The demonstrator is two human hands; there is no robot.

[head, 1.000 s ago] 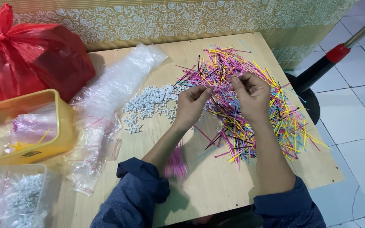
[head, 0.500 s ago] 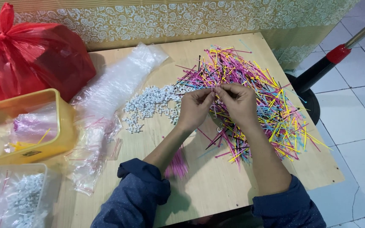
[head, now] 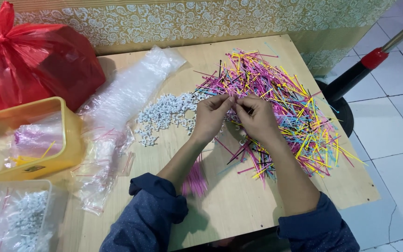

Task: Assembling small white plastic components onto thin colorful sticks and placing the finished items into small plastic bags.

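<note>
Where thin plastic sticks (head: 276,107) fan out, both hands (head: 234,116) pinch together.

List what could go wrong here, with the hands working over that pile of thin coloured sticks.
1. The coloured sticks spread right to the wooden table edge on the far right; a nudge could probably send some onto the tiled floor.
2. The left hand and right hand meet beside the small white pieces; a forearm sweep might scatter them.
</note>
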